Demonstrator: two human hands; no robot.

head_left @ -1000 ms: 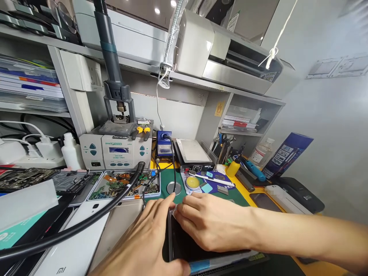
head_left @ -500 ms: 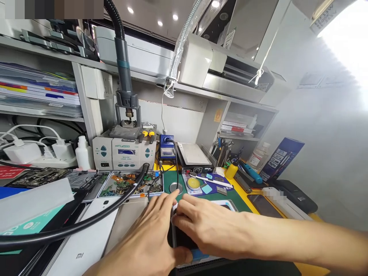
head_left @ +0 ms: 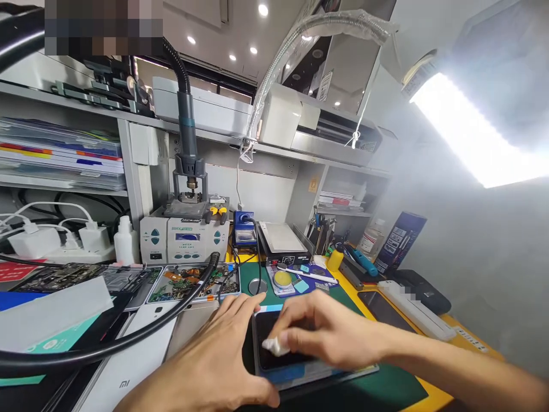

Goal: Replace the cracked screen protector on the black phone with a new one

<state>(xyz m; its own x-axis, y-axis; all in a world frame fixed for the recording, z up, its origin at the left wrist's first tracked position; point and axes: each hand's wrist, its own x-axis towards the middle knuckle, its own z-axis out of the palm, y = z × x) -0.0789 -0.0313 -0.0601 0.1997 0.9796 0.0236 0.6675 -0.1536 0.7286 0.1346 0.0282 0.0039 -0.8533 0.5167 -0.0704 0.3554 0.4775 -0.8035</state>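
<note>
A dark-screened phone [head_left: 266, 326] lies on the mat, with a blue strip [head_left: 291, 373] along its near side. My right hand [head_left: 319, 329] pinches a crumpled white wad [head_left: 277, 345], tissue or cotton, against the dark glass. Beside the phone's left end rests my left hand [head_left: 210, 355], its fingers stretched toward the far corner and its thumb apart, by the near corner. My right hand and forearm hide the phone's right part.
A black hose [head_left: 141, 337] crosses the left side over a white phone [head_left: 128, 366]. Beyond my hands are a tray of circuit boards [head_left: 150, 294], a hot-air station [head_left: 186, 237], a yellow-filled tin [head_left: 282, 279] and a white brush [head_left: 309, 273]. A lit lamp [head_left: 463, 126] hangs at right.
My right hand has lifted and turned, and the white wad in its fingers now shows, with more dark screen uncovered. My left hand keeps its place by the phone. The camera view has shifted.
</note>
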